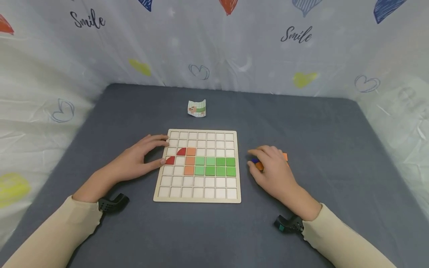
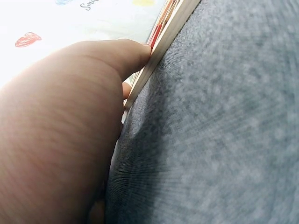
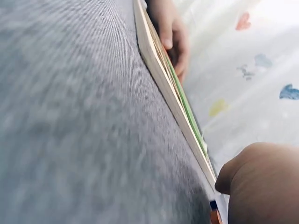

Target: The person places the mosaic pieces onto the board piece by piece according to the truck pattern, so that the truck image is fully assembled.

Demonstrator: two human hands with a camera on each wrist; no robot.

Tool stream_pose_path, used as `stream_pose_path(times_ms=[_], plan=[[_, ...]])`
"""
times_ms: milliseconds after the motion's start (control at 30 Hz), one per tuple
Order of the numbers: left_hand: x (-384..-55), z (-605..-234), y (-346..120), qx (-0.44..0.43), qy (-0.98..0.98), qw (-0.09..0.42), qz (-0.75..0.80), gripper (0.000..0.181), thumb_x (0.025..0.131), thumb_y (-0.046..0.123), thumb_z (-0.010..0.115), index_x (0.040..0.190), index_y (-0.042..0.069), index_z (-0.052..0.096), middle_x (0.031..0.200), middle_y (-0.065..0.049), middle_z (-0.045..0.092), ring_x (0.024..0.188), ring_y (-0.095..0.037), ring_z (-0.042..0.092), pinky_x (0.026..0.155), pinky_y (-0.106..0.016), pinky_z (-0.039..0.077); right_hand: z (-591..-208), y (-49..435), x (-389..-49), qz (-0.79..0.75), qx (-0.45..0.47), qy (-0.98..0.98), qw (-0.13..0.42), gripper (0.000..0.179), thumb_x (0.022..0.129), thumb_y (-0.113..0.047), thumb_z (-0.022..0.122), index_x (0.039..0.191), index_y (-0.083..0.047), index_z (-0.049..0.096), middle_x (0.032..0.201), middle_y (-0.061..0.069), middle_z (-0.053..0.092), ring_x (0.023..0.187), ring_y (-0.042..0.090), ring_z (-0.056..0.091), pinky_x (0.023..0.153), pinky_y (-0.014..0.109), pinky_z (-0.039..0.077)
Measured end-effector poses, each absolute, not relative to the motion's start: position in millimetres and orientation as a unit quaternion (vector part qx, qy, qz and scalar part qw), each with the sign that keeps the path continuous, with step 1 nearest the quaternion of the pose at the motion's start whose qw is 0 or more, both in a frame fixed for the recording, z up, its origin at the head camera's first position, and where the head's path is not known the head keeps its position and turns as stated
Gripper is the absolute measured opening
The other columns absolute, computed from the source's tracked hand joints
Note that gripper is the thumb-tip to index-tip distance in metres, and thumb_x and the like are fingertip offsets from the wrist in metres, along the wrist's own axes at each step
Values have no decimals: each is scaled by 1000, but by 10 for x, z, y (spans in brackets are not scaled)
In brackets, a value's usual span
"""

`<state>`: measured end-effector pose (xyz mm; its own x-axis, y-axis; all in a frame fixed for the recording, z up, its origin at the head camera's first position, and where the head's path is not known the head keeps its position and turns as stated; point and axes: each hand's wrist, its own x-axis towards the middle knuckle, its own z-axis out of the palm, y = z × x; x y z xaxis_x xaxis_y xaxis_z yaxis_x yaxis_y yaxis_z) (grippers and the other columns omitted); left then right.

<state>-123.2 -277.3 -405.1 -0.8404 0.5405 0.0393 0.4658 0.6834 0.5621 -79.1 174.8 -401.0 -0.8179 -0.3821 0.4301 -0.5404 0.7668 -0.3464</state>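
A wooden grid board (image 1: pixel 197 200) lies in the middle of the table. On it are red quarter-round tiles (image 1: pixel 170 160), a column of orange tiles (image 1: pixel 190 160), and light green tiles (image 1: pixel 199 161) beside darker green ones (image 1: pixel 221 161). My left hand (image 1: pixel 134 158) rests at the board's left edge, thumb and fingers extended, thumb tip touching the rim. To the right of the board, my right hand (image 1: pixel 273 169) hovers low over a small pile, fingers bent loosely and thumb apart from the index finger. Orange pieces (image 1: pixel 285 156) and a dark blue piece (image 1: pixel 255 160) show around it; the palm hides the others.
Behind the board a small curled picture card (image 1: pixel 197 108) shows a coloured grid pattern. The dark grey table (image 1: pixel 301 123) ends at a white patterned curtain (image 1: pixel 214 48) at the back and sides. Each wrist wears a black camera band (image 1: pixel 114 203).
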Motion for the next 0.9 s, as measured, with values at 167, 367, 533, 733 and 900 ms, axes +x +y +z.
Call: stream_pose_path(times_ms=[167, 367, 533, 733, 900], plan=[[-1208, -4024, -2783, 267, 919, 70, 282, 56, 106, 44, 75, 154, 19, 60, 173, -2, 39, 166, -39, 19, 130, -71, 24, -4018, 1819, -765, 234, 210, -940, 135, 26, 98, -11, 80, 122, -2, 80, 109, 11, 72, 94, 32, 63, 80, 50, 49], [-1207, -4005, -2775, 269, 918, 71, 281, 56, 106, 44, 74, 154, 18, 60, 173, -2, 39, 165, -35, 22, 133, -65, 21, -4037, 1813, -779, 259, 204, -937, 118, 18, 99, -8, 76, 115, -3, 82, 104, 9, 71, 90, 27, 62, 76, 42, 53], [-1213, -4016, -2766, 270, 918, 72, 281, 57, 106, 44, 75, 154, 17, 59, 173, -3, 39, 165, -36, 22, 134, -64, 19, -4051, 1813, -802, 268, 204, -934, 120, 16, 99, -7, 76, 113, -5, 83, 103, 9, 73, 88, 25, 63, 74, 41, 53], [-1216, -4011, -2763, 272, 918, 69, 281, 58, 106, 43, 76, 154, 16, 59, 173, -4, 40, 165, -38, 24, 135, -62, 17, -4050, 1791, -820, 275, 206, -930, 130, 15, 97, -5, 75, 110, -5, 83, 99, 8, 74, 86, 24, 64, 80, 45, 55], [-1211, -4013, -2759, 269, 920, 68, 278, 58, 106, 43, 75, 155, 16, 59, 173, -3, 40, 165, -38, 23, 134, -63, 19, -4056, 1789, -827, 274, 215, -927, 137, 15, 97, -5, 75, 109, -5, 83, 99, 7, 75, 86, 24, 65, 79, 44, 56]])
